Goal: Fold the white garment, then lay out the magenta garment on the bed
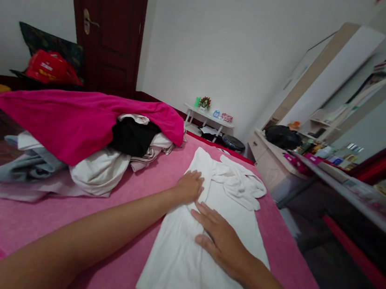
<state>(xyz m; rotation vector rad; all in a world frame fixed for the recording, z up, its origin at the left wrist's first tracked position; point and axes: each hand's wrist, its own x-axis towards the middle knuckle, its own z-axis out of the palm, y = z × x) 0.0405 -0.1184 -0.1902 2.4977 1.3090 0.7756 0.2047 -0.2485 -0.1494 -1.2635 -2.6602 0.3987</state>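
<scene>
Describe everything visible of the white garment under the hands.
The white garment lies spread lengthwise on the pink bed cover. It looks like soft cloth, lightly wrinkled, with a lengthwise crease or seam. At its far right, white cloth is bunched in loose folds. The left hand rests on its far left part; the right hand, fingers spread, lies near its middle.

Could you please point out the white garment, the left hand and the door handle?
White garment (182, 246), head view: left side, near mid-length.
Left hand (189, 188), head view: back of the hand.
Door handle (86, 22), head view: its backplate.
</scene>
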